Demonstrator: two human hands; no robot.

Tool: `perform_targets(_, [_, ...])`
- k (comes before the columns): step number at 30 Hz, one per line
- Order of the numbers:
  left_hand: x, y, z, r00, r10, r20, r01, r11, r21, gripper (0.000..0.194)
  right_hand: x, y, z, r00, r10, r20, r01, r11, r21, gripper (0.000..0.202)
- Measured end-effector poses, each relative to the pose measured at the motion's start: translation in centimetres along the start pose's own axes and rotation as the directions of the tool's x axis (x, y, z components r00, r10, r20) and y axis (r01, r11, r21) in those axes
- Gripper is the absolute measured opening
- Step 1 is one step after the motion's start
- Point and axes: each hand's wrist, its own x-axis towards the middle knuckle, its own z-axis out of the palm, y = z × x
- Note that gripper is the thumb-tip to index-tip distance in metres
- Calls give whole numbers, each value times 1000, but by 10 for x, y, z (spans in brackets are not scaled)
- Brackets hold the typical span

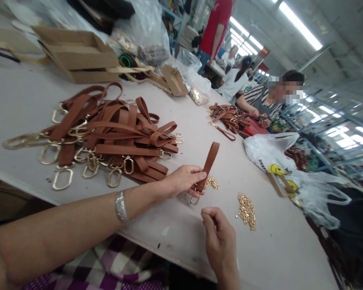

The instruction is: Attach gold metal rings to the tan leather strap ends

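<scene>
My left hand point(189, 180) pinches a brown leather strap loop point(211, 159) near its lower end. The loop stands upright above the fingers, and a gold metal clasp point(195, 200) hangs below them. Just in front, my right hand point(220, 237) is closed, thumb against the curled forefinger; whatever may sit between them is too small to make out. Beside the strap lies a small heap of gold metal pieces point(212, 182). A larger heap of these gold pieces point(247, 211) lies to the right of my right hand. Left of my hands is a big pile of brown straps point(124, 133) with gold oval clasps.
An open cardboard box point(78, 52) and clear plastic bags point(151, 36) stand at the back left of the table point(278, 257). Across the table, a person in stripes point(260, 96) works by another strap pile point(226, 117). White plastic bags point(269, 149) line the right edge.
</scene>
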Motion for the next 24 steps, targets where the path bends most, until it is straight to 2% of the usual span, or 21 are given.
perform_targets(3, [0, -6, 5, 999, 15, 29, -17, 998, 58, 17, 14, -4, 0, 993, 90, -71, -81, 990, 114, 21])
perform_targets(8, [-1, -12, 5, 999, 24, 37, -28, 993, 118, 17, 28, 0, 14, 985, 135, -103, -116, 977, 177, 23])
perform_targets(11, [-1, -14, 3, 999, 31, 44, -37, 989, 143, 22, 28, 3, 16, 984, 143, -111, -124, 979, 162, 22])
perform_targets(15, [0, -16, 3, 995, 25, 94, -40, 987, 153, 27, 30, 1, 9, 984, 145, -108, -127, 979, 159, 22])
perform_targets(21, [-1, -16, 2, 993, 36, 110, -54, 984, 168, 27, 33, -3, 2, 989, 145, -6, -144, 986, 81, 20])
perform_targets(24, [-3, -15, 5, 996, 4, 94, -14, 994, 112, 26, 31, 0, 8, 996, 46, -75, -47, 999, -1, 17])
